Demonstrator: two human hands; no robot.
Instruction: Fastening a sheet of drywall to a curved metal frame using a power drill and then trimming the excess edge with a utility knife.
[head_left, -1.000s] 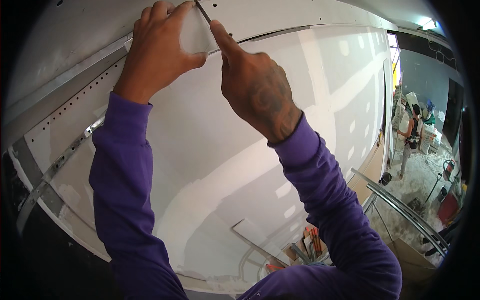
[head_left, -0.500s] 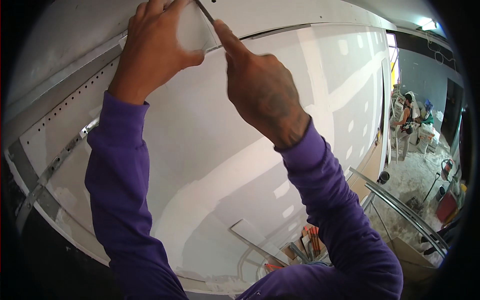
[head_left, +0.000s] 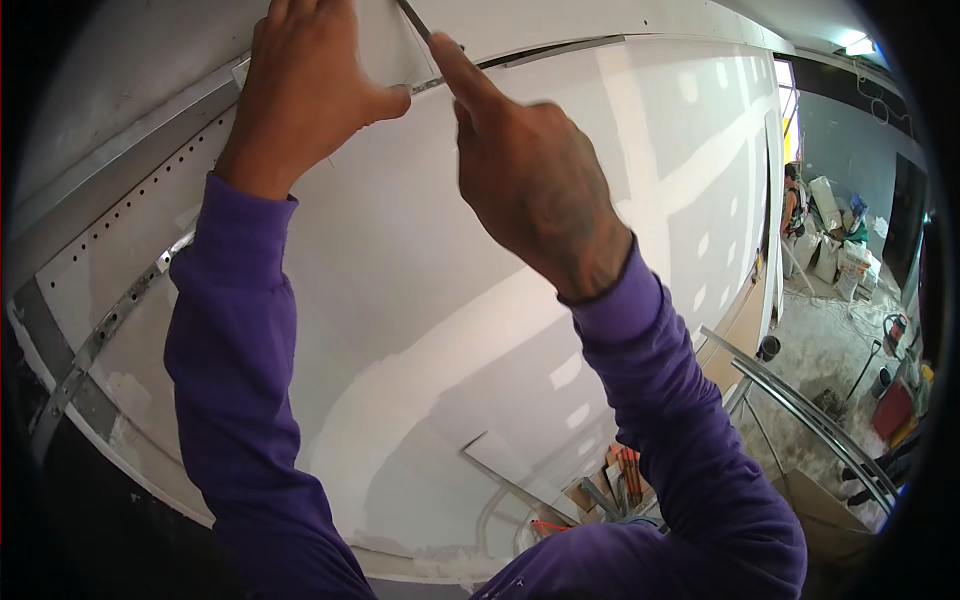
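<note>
Overhead at the top left, my left hand point(head_left: 305, 95) rests against a pale plasterboard piece point(head_left: 385, 45), its thumb spread from the fingers; the fingertips run out of view. My right hand point(head_left: 535, 185) is closed around a narrow dark metal blade point(head_left: 413, 18), with the index finger stretched along it. The blade's far end is cut off by the top of the picture, and its handle is hidden in my palm. Beneath both hands spreads a plasterboard wall point(head_left: 420, 270) with white filler bands. A dark gap point(head_left: 545, 52) runs along the wall's upper edge, right of my index finger.
A perforated metal strip point(head_left: 115, 310) crosses the framing at left. Long metal profiles point(head_left: 810, 415) jut out at lower right. Below are a leaning board offcut point(head_left: 515, 475) and orange-handled tools point(head_left: 628, 475). A person point(head_left: 792, 205) stands near sacks point(head_left: 828, 258) and a bucket point(head_left: 768, 347).
My right hand and the blade have shifted slightly right, while my left hand stays nearly in place. The background person has moved left, partly behind the wall's edge.
</note>
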